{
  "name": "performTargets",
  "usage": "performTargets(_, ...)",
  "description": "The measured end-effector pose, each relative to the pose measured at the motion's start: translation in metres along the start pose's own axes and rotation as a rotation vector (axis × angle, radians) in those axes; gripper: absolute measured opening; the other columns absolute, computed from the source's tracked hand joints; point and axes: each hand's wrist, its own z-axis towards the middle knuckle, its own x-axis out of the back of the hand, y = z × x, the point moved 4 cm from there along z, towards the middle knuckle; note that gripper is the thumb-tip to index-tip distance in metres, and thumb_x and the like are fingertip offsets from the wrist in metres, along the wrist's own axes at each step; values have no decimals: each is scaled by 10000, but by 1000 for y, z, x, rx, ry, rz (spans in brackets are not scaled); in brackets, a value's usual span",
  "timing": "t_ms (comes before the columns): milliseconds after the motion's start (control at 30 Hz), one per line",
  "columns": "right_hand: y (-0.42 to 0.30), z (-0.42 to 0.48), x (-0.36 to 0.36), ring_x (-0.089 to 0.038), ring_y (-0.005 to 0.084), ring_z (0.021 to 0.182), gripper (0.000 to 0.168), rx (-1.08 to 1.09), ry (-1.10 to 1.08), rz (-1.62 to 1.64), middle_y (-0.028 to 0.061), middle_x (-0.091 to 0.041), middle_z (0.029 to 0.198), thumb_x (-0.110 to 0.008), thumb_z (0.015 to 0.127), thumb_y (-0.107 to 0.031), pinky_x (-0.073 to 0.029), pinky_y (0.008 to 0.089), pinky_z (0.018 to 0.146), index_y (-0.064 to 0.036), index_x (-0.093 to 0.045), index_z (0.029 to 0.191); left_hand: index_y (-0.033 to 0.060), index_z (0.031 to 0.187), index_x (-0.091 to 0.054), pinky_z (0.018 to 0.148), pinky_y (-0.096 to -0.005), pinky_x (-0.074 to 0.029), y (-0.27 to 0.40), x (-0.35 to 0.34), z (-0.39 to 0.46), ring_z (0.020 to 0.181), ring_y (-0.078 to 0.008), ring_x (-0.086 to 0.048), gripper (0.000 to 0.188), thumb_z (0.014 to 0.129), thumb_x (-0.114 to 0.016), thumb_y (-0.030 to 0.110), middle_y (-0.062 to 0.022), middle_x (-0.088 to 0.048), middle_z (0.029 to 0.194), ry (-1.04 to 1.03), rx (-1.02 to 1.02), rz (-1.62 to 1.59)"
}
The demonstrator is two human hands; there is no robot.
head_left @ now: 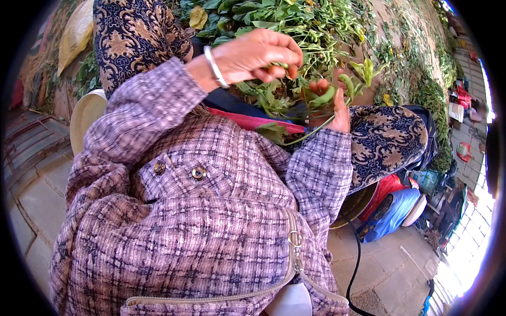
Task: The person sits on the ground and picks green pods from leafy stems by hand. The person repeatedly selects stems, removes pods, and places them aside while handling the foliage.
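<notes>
My left hand (259, 57), with a silver bangle (215, 67) on its wrist, is raised over my lap. Its fingers are closed around a small green piece (280, 64), seemingly a pod and mostly hidden. To its right, my right hand (336, 112) holds a leafy green plant stem (316, 130) with its palm turned up. A plump green bean pod (324, 96) lies against the fingers of that hand, and another pod (347, 83) stands just above the thumb. The two hands are apart. Drooping leaves (272, 98) hang between them.
A large heap of uprooted green plants (276, 19) lies before me. A pale bucket (87, 116) stands at my left and a yellowish sack (75, 35) beyond it. At my right are a blue plastic bag (393, 215) and a black cable (355, 256) on the paving.
</notes>
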Motion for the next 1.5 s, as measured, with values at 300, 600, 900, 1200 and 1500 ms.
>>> performTargets(300,1,10,8,-335,352,1198,384,-17,-192,246,215,-338,1290,-357,904,-303,-352,497,951,-137,-364,1250,-10,1061,-468,304,-81,-257,80,76,-165,412,32,-299,277,908,-404,212,1,-444,723,291,-204,-129)
performTargets(600,-3,3,-2,-375,351,1167,356,37,-91,191,229,-380,1251,-402,896,-248,-382,470,931,-89,-395,1214,44,872,-554,405,-165,-350,16,192,-324,478,-37,-427,220,871,-474,248,-26,-544,717,846,286,562)
performTargets(900,2,31,-8,-494,311,1051,349,72,74,-192,220,-497,1126,-407,901,-179,-422,418,888,-58,-368,1226,42,1086,-546,710,-255,-440,-34,248,-371,839,-88,-543,311,846,-533,239,-21,-595,942,972,503,784)
performTargets(1200,-15,22,-12,-530,282,1011,391,70,27,-386,216,-529,1085,-461,882,-208,-445,384,859,-12,-364,1206,53,1008,-581,537,-154,-338,128,149,-268,640,-28,-440,194,863,-490,145,45,-542,761,1161,63,1277)
performTargets(1500,8,29,-69,-473,155,1013,406,-32,-314,-396,95,-488,1111,-457,887,-212,-411,297,843,-8,-359,1225,-16,1059,-510,591,-194,-427,35,-8,-32,657,-60,-504,312,779,-582,102,-28,-572,808,360,112,905)
